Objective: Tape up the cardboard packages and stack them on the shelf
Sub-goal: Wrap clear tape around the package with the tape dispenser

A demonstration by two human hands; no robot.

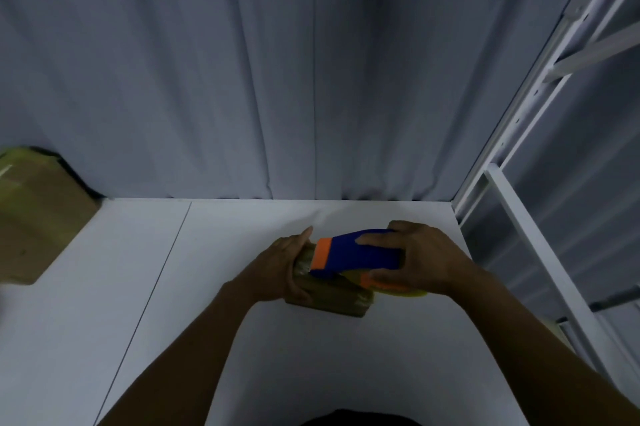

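Two hands are engaged. I note the left hand (289, 268) curled round the left end of the small cardboard package (332, 299), which lies flat on the white shelf board (242, 339), right of centre. The right hand (424, 261) grips the blue-and-orange tape dispenser (356, 254), set on the package's top. The package's long axis runs left to right, with the right end nearer me. I judge it light, fairly stiff and tape-slick, best held by its short ends.

package (332, 297): taped cardboard, glossy | dispenser (356, 254): smooth plastic | shelf (104, 304): smooth white
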